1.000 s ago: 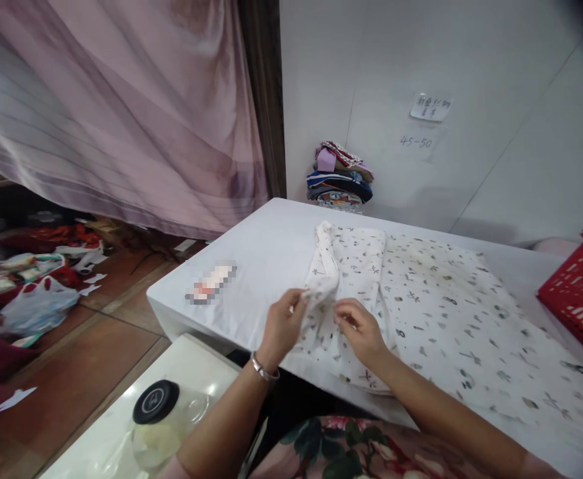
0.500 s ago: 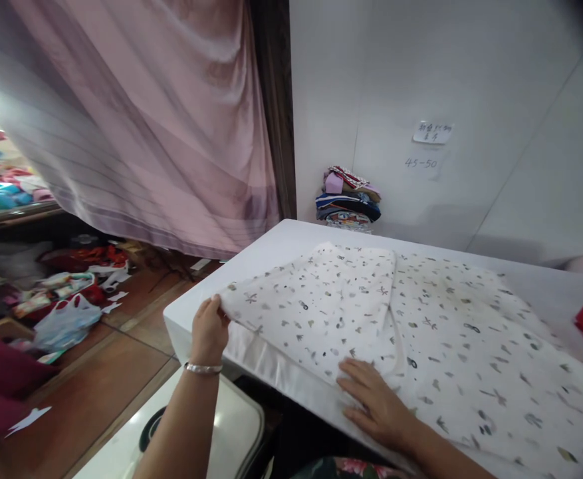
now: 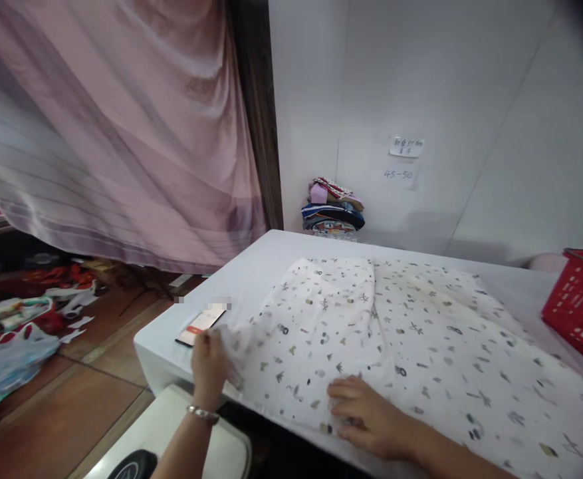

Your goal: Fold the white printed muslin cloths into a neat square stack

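The patterned white cloth (image 3: 316, 346) lies spread across the white table (image 3: 254, 279). The person's right hand (image 3: 363, 412) rests on its near part, palm down, fingers loosely extended, grasping nothing. The left hand (image 3: 209, 366) is curled at the cloth's left edge, beside the phone (image 3: 205, 322) — blur hides whether it pinches fabric.

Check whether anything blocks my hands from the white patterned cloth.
Nothing visible does: your right hand rests on the white patterned cloth, your left hand is at its edge, with a rectangular phone beyond.
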The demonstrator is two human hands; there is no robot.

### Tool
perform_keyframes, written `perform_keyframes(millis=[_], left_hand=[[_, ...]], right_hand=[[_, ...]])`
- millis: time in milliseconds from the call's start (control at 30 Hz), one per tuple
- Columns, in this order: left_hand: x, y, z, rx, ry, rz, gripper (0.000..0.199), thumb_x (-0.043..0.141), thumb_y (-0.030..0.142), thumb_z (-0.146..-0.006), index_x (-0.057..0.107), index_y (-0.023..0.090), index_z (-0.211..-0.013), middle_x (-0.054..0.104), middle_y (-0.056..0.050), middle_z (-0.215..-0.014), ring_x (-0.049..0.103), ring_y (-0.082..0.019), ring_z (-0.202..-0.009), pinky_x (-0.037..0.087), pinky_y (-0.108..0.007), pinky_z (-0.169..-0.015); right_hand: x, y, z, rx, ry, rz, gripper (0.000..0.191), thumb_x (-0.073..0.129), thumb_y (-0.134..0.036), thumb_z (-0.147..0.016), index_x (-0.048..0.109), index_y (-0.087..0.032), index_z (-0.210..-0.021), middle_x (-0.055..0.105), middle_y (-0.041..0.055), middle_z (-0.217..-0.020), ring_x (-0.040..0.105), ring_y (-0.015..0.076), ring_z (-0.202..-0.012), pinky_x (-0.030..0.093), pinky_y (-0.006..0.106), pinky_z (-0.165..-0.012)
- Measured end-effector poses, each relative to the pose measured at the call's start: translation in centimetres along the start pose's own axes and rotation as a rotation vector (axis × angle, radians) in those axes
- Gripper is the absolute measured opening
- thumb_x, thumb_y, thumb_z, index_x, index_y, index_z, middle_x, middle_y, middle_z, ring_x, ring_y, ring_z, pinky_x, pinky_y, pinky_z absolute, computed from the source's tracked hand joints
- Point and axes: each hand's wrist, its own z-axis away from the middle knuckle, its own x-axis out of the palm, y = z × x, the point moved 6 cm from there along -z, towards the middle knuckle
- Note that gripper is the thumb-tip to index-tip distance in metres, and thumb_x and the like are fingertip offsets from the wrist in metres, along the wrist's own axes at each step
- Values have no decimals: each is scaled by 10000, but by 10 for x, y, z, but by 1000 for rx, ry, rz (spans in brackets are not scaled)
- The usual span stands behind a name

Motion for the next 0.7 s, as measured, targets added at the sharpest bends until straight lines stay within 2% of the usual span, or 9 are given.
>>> perform_keyframes(millis=[100,133,200,333,433,567,700], left_hand=[[44,-2,27,212,-399,-175,193,394,366,-847,508,226,-915,614,-29,-754,601,-220,-727,410,-298,-631],[54,-6,35,248,-496,-229,196,372,359,-861,500,233,-940,622,-30,-753,615,-226,-722,411,-302,-634],[66,-13,44,292,-585,-314,194,336,339,-878,482,240,-960,629,-26,-733,628,-231,-696,409,-304,-628],[69,-17,45,319,-563,-319,180,319,339,-887,463,256,-958,648,-20,-754,642,-231,-712,415,-300,-629],[67,-21,44,256,-550,-281,174,306,349,-893,451,268,-945,656,-20,-788,644,-234,-722,426,-312,-634],[67,-31,44,156,-563,-235,175,297,360,-896,445,292,-962,663,-14,-805,645,-238,-738,442,-332,-648],[69,-39,43,116,-517,-174,163,343,351,-866,486,310,-934,680,2,-829,656,-226,-769,457,-312,-663]], right_hand=[[-23,22,-19,49,57,-119,235,503,-296,-852,666,-238,-1010,617,74,-1138,561,200,-1058,459,358,-914],[-32,34,-29,94,65,-143,235,482,-290,-861,670,-238,-992,638,67,-1090,588,192,-999,484,349,-870],[-50,61,-56,198,64,-161,244,450,-281,-865,679,-236,-936,668,49,-984,622,179,-874,515,326,-769],[-84,110,-132,359,80,-56,268,438,-280,-848,696,-208,-836,688,32,-830,625,175,-737,495,288,-667],[-101,143,-192,488,106,83,259,448,-256,-839,694,-176,-855,689,44,-855,620,183,-785,467,269,-697],[-101,176,-261,559,121,172,280,439,-226,-842,660,-156,-999,654,86,-1027,586,206,-947,431,272,-790],[-88,203,-311,628,125,249,423,490,-243,-823,516,-166,-1238,521,131,-1250,511,236,-1100,403,299,-852]])
